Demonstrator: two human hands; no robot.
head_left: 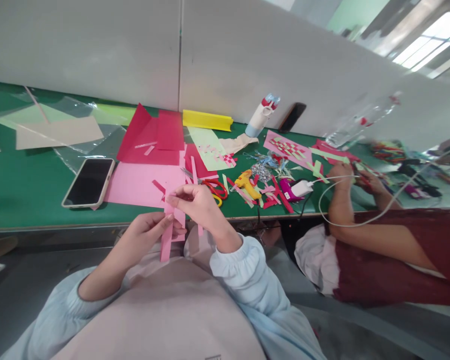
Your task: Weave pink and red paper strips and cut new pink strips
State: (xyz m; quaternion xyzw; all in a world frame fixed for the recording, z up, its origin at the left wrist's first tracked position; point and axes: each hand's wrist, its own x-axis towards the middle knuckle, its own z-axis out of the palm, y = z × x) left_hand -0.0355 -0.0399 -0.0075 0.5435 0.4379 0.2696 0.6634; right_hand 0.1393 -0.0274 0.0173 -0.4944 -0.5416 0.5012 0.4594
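Note:
Pinched between the fingers of my left hand (pixel 150 230) is a pink paper strip (pixel 166 242) that hangs below the table edge. My right hand (pixel 195 202) grips the upper part of the pink paper with thumb and forefinger. Other pink strips hang beside it; which of them are joined I cannot tell. Just beyond my hands lies a large pink sheet (pixel 135 182) on the green table. Scissors with red and yellow handles (pixel 215 190) rest right of my right hand, their blades partly behind a strip.
A phone (pixel 89 183) lies at left, red sheets (pixel 170 131) behind. A yellow glue gun (pixel 248 184), paper scraps (pixel 272 195) and a white bottle (pixel 260 117) stand or lie to the right. A co-worker's hands (pixel 371 180) work at far right, near a white cable (pixel 375 217).

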